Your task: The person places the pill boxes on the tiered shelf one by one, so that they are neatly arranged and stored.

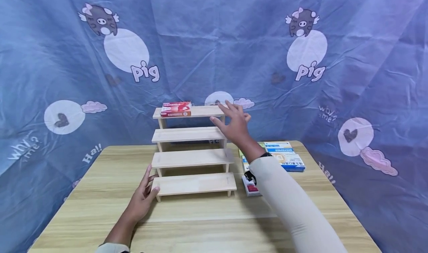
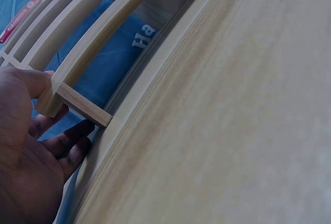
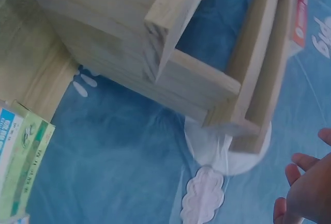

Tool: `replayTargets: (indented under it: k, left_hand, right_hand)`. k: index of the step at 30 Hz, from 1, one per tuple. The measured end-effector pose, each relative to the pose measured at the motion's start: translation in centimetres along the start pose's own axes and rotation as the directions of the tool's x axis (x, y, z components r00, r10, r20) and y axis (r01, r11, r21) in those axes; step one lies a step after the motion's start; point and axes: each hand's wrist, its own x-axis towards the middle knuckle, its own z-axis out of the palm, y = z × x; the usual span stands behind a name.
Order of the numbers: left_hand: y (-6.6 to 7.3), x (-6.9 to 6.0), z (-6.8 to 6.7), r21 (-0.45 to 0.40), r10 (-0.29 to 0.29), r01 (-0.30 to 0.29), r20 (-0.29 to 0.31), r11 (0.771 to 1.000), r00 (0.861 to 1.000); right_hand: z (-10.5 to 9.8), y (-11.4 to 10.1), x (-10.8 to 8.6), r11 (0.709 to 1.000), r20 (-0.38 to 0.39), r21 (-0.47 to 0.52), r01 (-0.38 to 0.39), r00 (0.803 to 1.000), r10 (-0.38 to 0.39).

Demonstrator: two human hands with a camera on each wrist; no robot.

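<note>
A four-tier wooden step shelf (image 1: 192, 184) stands on the table. My left hand (image 1: 142, 199) holds the left end of its lowest tier. In the left wrist view, the thumb of that hand (image 2: 31, 131) lies against the board's end and the fingers reach round behind it. My right hand (image 1: 235, 123) is raised by the right end of the top tier, fingers spread and holding nothing. In the right wrist view, the right hand (image 3: 307, 190) is apart from the shelf (image 3: 207, 87). A red medicine box (image 1: 175, 109) lies flat on the left of the top tier.
Right of the shelf, several medicine boxes lie on the wooden table (image 1: 187, 230), among them a blue-and-white box (image 1: 284, 158) and a white-and-red one (image 1: 250, 188). My right forearm partly covers them. A blue patterned cloth (image 1: 214, 41) hangs behind the table.
</note>
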Motion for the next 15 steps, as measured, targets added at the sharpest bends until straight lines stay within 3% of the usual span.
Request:
replayTargets:
  k: [5,15]
  left_hand:
    - [0.2,-0.1,0.2,-0.009,-0.004,0.004,-0.001,1.0,1.0]
    - [0.5,-0.1,0.0,-0.009,-0.022,0.022,-0.001,1.0,1.0]
  right_hand:
    - [-1.7,1.4,-1.4,0.997,-0.051,0.073,-0.024,0.998,0.027]
    - [-4.7,4.9,-5.1,0.991,-0.038,0.096,-0.095,0.994,0.099]
